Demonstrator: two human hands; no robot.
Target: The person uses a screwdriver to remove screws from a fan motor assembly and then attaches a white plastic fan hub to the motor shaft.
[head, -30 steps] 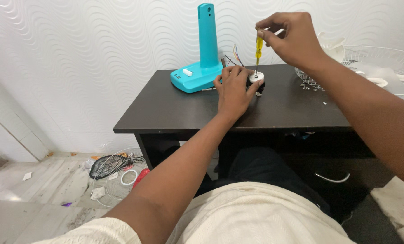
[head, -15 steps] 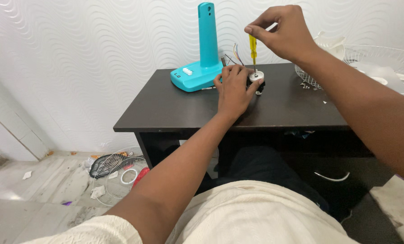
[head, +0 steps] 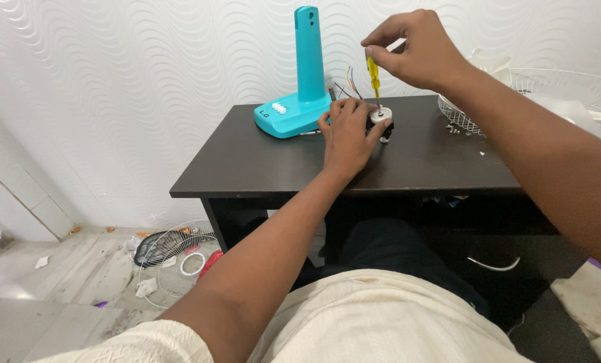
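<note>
Left hand (head: 346,134) grips the small motor (head: 380,119); raised right hand (head: 415,50) pinches a yellow screwdriver (head: 374,79) upright.

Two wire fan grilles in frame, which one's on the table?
The white wire grille at the table's right end, just beyond the right hand holding the yellow screwdriver. The other grille lies on the floor to the left, among debris.

I count one yellow-handled screwdriver (head: 374,75), one small fan motor (head: 380,121), one turquoise fan stand (head: 299,87), two wire fan guards (head: 569,101), one dark table (head: 260,161).
</note>
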